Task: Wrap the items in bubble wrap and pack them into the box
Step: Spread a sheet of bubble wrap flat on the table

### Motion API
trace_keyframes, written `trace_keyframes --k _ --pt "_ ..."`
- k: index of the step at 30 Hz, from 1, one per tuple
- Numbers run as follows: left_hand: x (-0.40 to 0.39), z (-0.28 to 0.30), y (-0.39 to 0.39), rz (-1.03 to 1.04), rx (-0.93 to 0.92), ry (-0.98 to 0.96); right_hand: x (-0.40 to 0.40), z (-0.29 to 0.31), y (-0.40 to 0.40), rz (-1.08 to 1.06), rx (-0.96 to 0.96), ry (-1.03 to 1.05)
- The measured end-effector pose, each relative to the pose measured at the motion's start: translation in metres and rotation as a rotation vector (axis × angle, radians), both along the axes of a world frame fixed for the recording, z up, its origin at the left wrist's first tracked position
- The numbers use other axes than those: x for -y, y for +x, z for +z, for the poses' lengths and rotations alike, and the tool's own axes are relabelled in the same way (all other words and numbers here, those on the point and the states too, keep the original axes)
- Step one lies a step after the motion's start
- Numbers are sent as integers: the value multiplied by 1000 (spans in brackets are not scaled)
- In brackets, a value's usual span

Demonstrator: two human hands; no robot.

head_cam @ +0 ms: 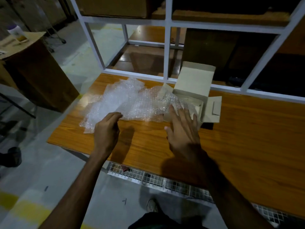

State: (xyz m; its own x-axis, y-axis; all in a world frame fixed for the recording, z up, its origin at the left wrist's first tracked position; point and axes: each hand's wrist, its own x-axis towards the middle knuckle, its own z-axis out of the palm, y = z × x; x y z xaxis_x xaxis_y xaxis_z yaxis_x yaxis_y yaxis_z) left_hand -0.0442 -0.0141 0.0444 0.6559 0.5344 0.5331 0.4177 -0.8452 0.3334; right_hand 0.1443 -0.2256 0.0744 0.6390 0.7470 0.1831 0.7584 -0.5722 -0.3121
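**Bubble wrap spread beside the open box, both hands on the sheet**

The bubble wrap (125,101) lies crumpled and spread across the far left part of the wooden tabletop (239,138), its right end running up against and partly over the near left corner of the box (196,95). That overlap looks deliberate enough: sheet and box sit side by side so that whatever is wrapped has only a short way to go.

The left hand (107,128) has its fingers curled and pinches the near edge of the sheet between thumb and fingertips, most likely to lift or pull it flat. The right hand (183,128) is spread wide with straight fingers, laid palm down over the sheet's right end at the box's near corner; it seems to pin the wrap, and perhaps the light box too, so that neither slides while the other hand tugs.

The box is small, of pale card, and stands open with its lid flap upright at the back and a side flap (212,109) folded out to the right, which keeps the mouth free for packing. Something pale lies inside, too dim to name. No separate item is plainly visible on the sheet, so the wrapping seems at an early stage.

A white metal frame (168,47) rises behind the tabletop
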Motion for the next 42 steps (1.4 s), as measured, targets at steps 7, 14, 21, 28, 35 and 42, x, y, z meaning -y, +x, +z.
trace_keyframes --k 7,14,21,28,35,42 --pt "65 -13 -2 -55 12 -22 76 -8 -7 2 19 24" --pt "141 -32 -15 -56 -53 -166 173 -31 -10 -32 -33 10" --pt "198 -52 -2 -52 -355 -305 248 -80 -12 -130 -361 -77" --pt "215 -60 13 -128 -439 -318 284 -100 8 -202 -425 -87" --pt "216 -59 19 50 -496 -353 292 -116 30 -270 -422 -143" --pt "207 -56 18 195 -591 -359 301 -122 43 -400 -406 -23"
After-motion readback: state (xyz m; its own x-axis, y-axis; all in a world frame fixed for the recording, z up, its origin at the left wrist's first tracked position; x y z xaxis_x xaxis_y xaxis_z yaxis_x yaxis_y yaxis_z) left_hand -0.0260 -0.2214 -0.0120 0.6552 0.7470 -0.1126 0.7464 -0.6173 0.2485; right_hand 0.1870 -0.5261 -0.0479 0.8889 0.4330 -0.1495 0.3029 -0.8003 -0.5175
